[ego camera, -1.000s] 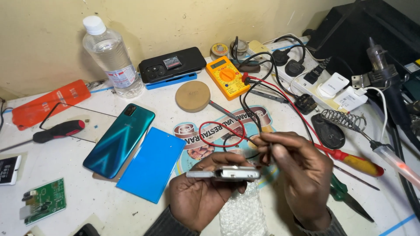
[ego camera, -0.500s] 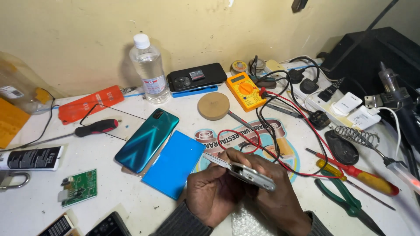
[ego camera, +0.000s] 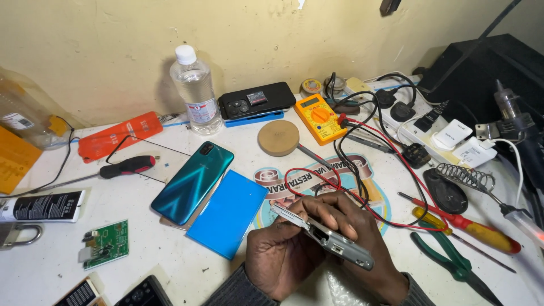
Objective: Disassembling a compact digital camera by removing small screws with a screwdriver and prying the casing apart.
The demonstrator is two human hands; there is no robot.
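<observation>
Above the bench (ego camera: pixel 170 255), a grey phone (ego camera: pixel 323 237) is gripped edge-up between both hands, left hand (ego camera: pixel 283 258) and right hand (ego camera: pixel 362 238), beside a blue panel (ego camera: pixel 228 213).

padlock (ego camera: pixel 16 234) cut by left edge, dark phone (ego camera: pixel 144 293) cut by bottom edge, right hand (ego camera: pixel 362 243) mostly behind silver phone (ego camera: pixel 326 237)

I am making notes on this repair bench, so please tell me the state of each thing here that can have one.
Left hand: grips the grey phone frame from below.
Right hand: fingers on the frame's top.
Grey phone frame: held tilted, edge up.
Water bottle: upright, white cap on.
Teal phone: lying back up.
Yellow multimeter: leads plugged in.
Green circuit board: bare, lying flat.
Green pliers: jaws closed.
</observation>
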